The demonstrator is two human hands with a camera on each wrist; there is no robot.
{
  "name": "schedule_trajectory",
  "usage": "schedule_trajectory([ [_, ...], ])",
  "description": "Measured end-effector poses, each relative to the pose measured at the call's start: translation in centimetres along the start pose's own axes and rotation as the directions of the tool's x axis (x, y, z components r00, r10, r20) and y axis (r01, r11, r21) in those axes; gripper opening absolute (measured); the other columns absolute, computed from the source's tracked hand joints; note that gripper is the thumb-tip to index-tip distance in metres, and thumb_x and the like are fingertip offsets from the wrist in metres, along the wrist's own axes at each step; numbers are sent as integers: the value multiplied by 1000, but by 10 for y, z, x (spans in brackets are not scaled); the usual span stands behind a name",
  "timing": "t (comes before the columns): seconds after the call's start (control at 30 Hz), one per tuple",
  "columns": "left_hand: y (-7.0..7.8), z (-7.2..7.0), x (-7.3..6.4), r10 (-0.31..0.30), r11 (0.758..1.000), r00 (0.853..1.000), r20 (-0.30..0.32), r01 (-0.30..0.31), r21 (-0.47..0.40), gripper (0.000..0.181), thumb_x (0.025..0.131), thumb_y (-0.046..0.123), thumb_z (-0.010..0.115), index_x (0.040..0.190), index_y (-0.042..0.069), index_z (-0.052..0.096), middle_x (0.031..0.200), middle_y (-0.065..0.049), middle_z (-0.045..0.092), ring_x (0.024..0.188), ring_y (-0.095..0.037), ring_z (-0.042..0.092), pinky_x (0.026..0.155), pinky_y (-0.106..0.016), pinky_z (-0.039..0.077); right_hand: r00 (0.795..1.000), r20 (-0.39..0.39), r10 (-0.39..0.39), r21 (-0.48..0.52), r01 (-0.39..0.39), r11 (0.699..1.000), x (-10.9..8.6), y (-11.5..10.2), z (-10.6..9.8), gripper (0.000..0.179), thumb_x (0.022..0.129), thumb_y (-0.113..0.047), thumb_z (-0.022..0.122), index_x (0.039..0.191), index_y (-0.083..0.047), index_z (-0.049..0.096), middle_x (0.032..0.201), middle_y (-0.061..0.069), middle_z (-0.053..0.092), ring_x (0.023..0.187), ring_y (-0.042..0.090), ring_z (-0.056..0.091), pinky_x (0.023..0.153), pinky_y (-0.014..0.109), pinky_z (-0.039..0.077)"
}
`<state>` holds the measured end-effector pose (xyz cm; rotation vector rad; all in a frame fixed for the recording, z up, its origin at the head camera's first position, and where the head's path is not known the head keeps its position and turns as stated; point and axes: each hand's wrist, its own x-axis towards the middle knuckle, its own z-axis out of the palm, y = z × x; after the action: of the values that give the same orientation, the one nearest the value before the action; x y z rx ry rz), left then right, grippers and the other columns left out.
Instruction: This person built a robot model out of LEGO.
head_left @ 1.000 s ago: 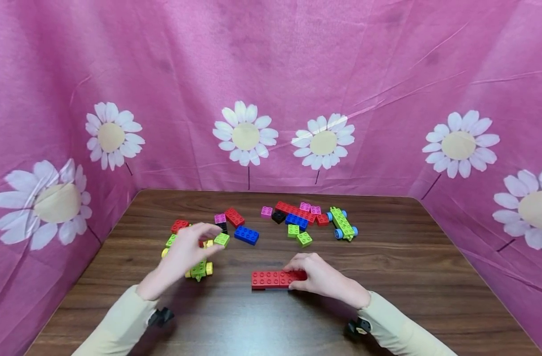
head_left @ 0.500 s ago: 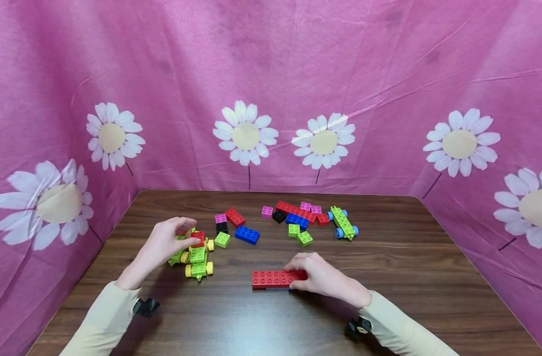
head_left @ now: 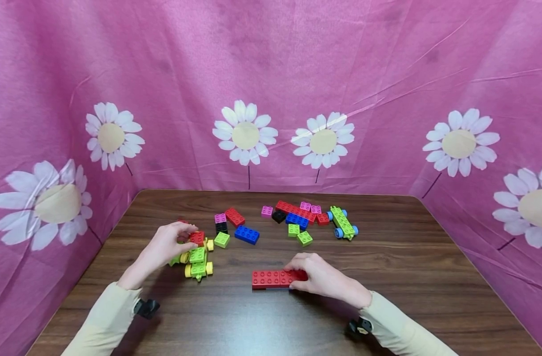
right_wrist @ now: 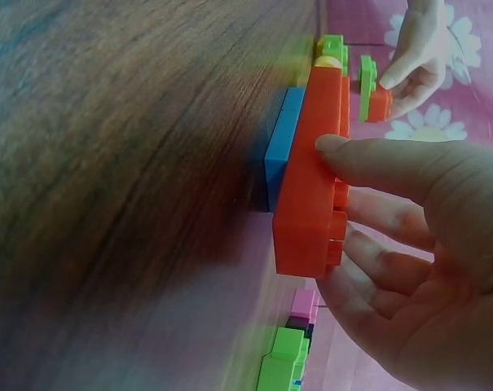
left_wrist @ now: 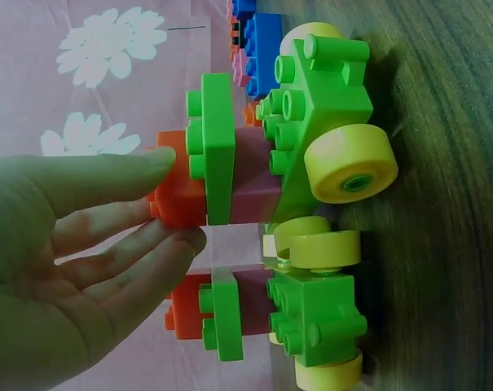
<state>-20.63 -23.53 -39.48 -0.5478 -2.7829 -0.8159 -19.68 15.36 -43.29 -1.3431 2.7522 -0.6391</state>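
My left hand pinches a red brick between thumb and fingers. This brick tops a stack: a flat green brick, a dull purple-looking brick, then a green car base with yellow wheels. A second, similar stacked car stands beside it, partly hidden by the hand in the head view. Over at the centre front, my right hand grips the right end of a row of red bricks, thumb on the near side. A blue brick shows beneath them.
Behind the hands lie a loose green brick, a blue brick, a red brick and pink and black bricks. Further right is a cluster around a long red brick, beside a green car base with blue wheels.
My left hand has moved left, from beside the loose green brick to the red brick on top of the yellow-wheeled car. My right hand keeps its hold on the red bricks.
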Motion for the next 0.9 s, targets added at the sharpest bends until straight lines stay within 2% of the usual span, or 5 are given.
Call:
schedule_trajectory([
  [0.37, 9, 9, 2, 11, 999, 1000, 2, -11, -35, 25, 78, 5, 81, 100, -3, 73, 92, -13, 73, 78, -22, 70, 71, -37, 59, 1000, 3, 5, 6, -5, 1000, -4, 1, -2, 28, 84, -21, 79, 109, -9, 74, 102, 1, 73, 92, 9, 65, 82, 26, 55],
  [0.63, 21, 20, 5, 58, 996, 998, -10, -58, -71, 24, 77, 9, 83, 98, 1, 73, 89, -8, 73, 79, -20, 68, 73, -36, 59, 1000, -22, -15, 24, 15, 1000, -16, 6, -7, 26, 83, -18, 80, 107, -8, 74, 100, 1, 73, 90, 9, 66, 79, 24, 56],
  [0.8, 31, 30, 9, 92, 993, 996, 13, -91, -77, 25, 78, 12, 83, 99, 3, 73, 91, -7, 73, 80, -18, 69, 73, -33, 58, 1000, -4, 30, 39, -30, 999, -24, 9, -10, 27, 83, -17, 80, 108, -10, 74, 100, 0, 73, 90, 7, 65, 79, 24, 56],
  [0.9, 38, 36, 11, 101, 987, 994, 48, -94, -131, 25, 79, 12, 83, 99, 3, 72, 93, -7, 72, 81, -18, 69, 74, -32, 59, 999, 1, 49, 39, -49, 998, -30, 10, -13, 26, 83, -18, 79, 108, -10, 74, 100, -1, 72, 90, 5, 64, 78, 24, 56],
])
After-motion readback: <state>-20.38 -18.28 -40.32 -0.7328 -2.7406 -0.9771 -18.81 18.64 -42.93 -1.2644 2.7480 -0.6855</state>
